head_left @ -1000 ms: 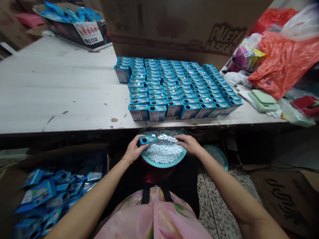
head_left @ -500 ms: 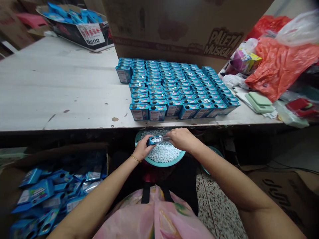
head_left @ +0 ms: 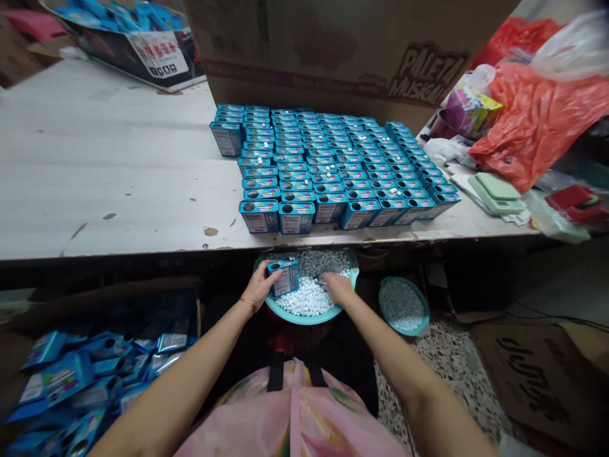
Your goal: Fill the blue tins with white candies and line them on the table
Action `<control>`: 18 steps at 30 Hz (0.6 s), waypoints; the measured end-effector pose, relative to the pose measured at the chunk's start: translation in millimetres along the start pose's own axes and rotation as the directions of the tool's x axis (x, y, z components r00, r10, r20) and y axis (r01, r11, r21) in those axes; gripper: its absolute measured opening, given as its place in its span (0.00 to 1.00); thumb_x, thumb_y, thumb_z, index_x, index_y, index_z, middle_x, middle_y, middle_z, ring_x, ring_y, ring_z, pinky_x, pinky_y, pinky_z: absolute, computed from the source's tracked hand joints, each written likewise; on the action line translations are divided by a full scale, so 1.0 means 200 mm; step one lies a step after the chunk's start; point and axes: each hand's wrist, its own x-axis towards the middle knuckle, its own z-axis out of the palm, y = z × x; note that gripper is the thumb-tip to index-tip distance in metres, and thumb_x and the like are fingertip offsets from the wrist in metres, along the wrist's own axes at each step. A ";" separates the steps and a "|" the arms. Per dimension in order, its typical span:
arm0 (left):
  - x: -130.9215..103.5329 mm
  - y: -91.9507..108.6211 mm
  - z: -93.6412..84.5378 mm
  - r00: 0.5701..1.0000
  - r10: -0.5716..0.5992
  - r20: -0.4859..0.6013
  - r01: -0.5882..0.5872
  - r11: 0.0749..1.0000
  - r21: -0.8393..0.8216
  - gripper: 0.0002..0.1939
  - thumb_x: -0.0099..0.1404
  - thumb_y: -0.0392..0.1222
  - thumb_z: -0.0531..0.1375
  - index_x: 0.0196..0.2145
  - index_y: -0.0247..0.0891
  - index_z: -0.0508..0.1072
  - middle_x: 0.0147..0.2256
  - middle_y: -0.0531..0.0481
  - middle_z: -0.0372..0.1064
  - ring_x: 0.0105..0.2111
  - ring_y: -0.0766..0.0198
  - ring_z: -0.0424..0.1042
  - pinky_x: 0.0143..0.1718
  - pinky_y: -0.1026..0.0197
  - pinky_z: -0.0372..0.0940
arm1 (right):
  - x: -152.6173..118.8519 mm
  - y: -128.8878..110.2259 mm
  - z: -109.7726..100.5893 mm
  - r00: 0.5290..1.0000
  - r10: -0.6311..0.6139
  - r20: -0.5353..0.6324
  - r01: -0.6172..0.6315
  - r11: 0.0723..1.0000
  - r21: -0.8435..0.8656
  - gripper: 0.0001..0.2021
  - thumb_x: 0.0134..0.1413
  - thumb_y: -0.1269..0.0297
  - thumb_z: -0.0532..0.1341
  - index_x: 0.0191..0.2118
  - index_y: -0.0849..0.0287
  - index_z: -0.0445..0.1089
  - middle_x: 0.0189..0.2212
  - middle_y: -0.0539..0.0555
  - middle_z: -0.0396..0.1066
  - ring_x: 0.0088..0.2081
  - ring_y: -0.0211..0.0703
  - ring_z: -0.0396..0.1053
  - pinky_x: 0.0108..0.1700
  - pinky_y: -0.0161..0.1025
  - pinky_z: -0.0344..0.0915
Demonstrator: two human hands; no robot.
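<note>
Blue box [head_left: 287, 282] is over the 9 o'clock side of the basin [head_left: 304, 320], opening up, label face toward 6 o'clock. Left hand [head_left: 258, 287] has it from its 9 o'clock side, thumb across the face, grip closed on the box. Key relation: right hand [head_left: 339, 289] is about 3 o'clock from the box, clear of it, white pellets [head_left: 307, 303] between. Box's long axis seems to run 12 to 6, but foreshortening makes that unsure; dark hole sits at the top's 9 o'clock end. Left hand is nearer, touching. Right hand's fingers curl closed, low in the pellets, on what looks like a clear scoop [head_left: 323, 282]; only a thin pale edge shows, rest buried or behind fingers. Can't see inside the box, fill unknown. Farther out: box rows [head_left: 328, 168] on the table [head_left: 118, 184] toward 12–1, second basin [head_left: 425, 329] at 3–4, loose boxes [head_left: 57, 381] at 8, dim and cut off by the frame. Left fingers behind the box hidden.
</note>
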 end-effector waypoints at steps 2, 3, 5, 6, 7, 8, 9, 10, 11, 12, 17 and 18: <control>0.01 -0.01 0.04 0.998 -0.055 0.010 0.055 0.994 -0.091 0.20 0.49 0.46 0.62 0.39 0.38 0.64 0.36 0.50 0.66 0.37 0.63 0.67 0.42 0.57 0.61 | 0.05 -0.07 0.08 1.000 -0.013 -0.029 0.014 0.998 0.054 0.15 0.56 0.66 0.49 0.49 0.58 0.61 0.44 0.52 0.67 0.46 0.40 0.63 0.46 0.34 0.56; 0.01 -0.01 0.05 0.997 -0.070 0.009 0.071 0.990 -0.123 0.21 0.48 0.46 0.62 0.39 0.38 0.64 0.36 0.50 0.67 0.37 0.63 0.67 0.42 0.57 0.61 | 0.07 -0.08 0.11 0.999 -0.012 -0.037 0.015 0.997 0.080 0.15 0.56 0.65 0.49 0.49 0.58 0.60 0.44 0.52 0.68 0.46 0.40 0.63 0.46 0.34 0.56; 0.00 0.01 0.05 0.996 -0.092 0.007 0.091 0.979 -0.183 0.22 0.48 0.46 0.63 0.40 0.38 0.64 0.36 0.50 0.67 0.36 0.63 0.67 0.41 0.57 0.62 | 0.09 -0.07 0.13 0.999 -0.013 -0.040 0.018 0.990 0.136 0.15 0.55 0.64 0.50 0.49 0.57 0.61 0.44 0.51 0.68 0.45 0.40 0.64 0.44 0.33 0.57; -0.01 0.03 0.04 0.995 -0.096 0.004 0.095 0.974 -0.206 0.22 0.47 0.46 0.63 0.40 0.39 0.64 0.36 0.50 0.67 0.36 0.64 0.67 0.41 0.57 0.62 | 0.09 -0.05 0.13 0.999 -0.015 -0.037 0.021 0.987 0.158 0.15 0.54 0.63 0.52 0.49 0.56 0.61 0.44 0.50 0.69 0.44 0.39 0.65 0.43 0.32 0.58; -0.02 0.05 0.02 0.996 -0.094 -0.002 0.091 0.972 -0.218 0.22 0.48 0.46 0.63 0.41 0.39 0.64 0.36 0.50 0.67 0.36 0.64 0.68 0.40 0.58 0.63 | 0.08 -0.02 0.13 0.999 -0.017 -0.034 0.023 0.983 0.185 0.16 0.53 0.63 0.53 0.48 0.55 0.62 0.43 0.50 0.69 0.44 0.39 0.65 0.42 0.32 0.59; -0.04 0.06 0.00 0.997 -0.081 -0.015 0.076 0.974 -0.213 0.23 0.48 0.46 0.63 0.41 0.40 0.64 0.36 0.50 0.66 0.36 0.64 0.67 0.40 0.58 0.63 | 0.08 0.01 0.12 0.999 -0.018 -0.033 0.025 0.975 0.220 0.16 0.52 0.63 0.54 0.48 0.54 0.62 0.43 0.49 0.69 0.43 0.38 0.65 0.42 0.31 0.59; -0.05 0.08 -0.03 0.998 -0.055 -0.036 0.047 0.981 -0.186 0.23 0.48 0.46 0.62 0.42 0.40 0.64 0.37 0.50 0.66 0.36 0.64 0.67 0.40 0.59 0.63 | 0.07 0.03 0.10 0.999 -0.018 -0.035 0.027 0.965 0.263 0.16 0.51 0.63 0.55 0.47 0.54 0.63 0.43 0.49 0.69 0.43 0.38 0.66 0.41 0.32 0.60; -0.07 0.10 -0.06 0.998 -0.019 -0.056 0.011 0.991 -0.135 0.23 0.49 0.46 0.62 0.42 0.40 0.64 0.37 0.50 0.66 0.36 0.64 0.67 0.40 0.59 0.62 | 0.05 0.05 0.08 0.999 -0.024 -0.042 0.036 0.950 0.310 0.16 0.50 0.64 0.56 0.46 0.54 0.64 0.42 0.50 0.70 0.42 0.39 0.66 0.42 0.32 0.60; -0.08 0.11 -0.09 0.997 0.025 -0.067 -0.029 0.998 -0.061 0.23 0.49 0.46 0.62 0.42 0.39 0.64 0.37 0.50 0.66 0.37 0.63 0.67 0.40 0.59 0.62 | 0.03 0.07 0.04 0.998 -0.037 -0.054 0.054 0.933 0.355 0.15 0.49 0.65 0.56 0.46 0.54 0.65 0.41 0.50 0.70 0.42 0.39 0.66 0.42 0.33 0.60; -0.09 0.12 -0.11 0.995 0.070 -0.066 -0.068 0.997 0.027 0.22 0.49 0.46 0.62 0.42 0.39 0.64 0.38 0.50 0.66 0.37 0.63 0.66 0.41 0.59 0.62 | 0.01 0.08 0.00 0.996 -0.058 -0.069 0.080 0.916 0.394 0.15 0.49 0.65 0.56 0.45 0.55 0.65 0.41 0.51 0.70 0.42 0.40 0.66 0.42 0.34 0.60; -0.11 0.16 -0.12 0.971 0.236 0.046 -0.234 0.886 0.399 0.20 0.51 0.46 0.60 0.42 0.38 0.64 0.35 0.51 0.65 0.36 0.63 0.66 0.41 0.59 0.61 | -0.09 0.06 -0.26 0.977 -0.162 -0.138 0.204 0.899 0.387 0.16 0.50 0.63 0.55 0.46 0.54 0.64 0.42 0.50 0.70 0.43 0.40 0.65 0.43 0.35 0.60; -0.11 0.17 -0.10 0.964 0.257 0.072 -0.262 0.862 0.434 0.20 0.51 0.47 0.59 0.41 0.38 0.64 0.35 0.51 0.65 0.35 0.63 0.66 0.41 0.59 0.61 | -0.10 0.04 -0.31 0.973 -0.182 -0.141 0.222 0.907 0.359 0.15 0.50 0.62 0.55 0.46 0.54 0.64 0.42 0.50 0.69 0.43 0.40 0.65 0.43 0.35 0.59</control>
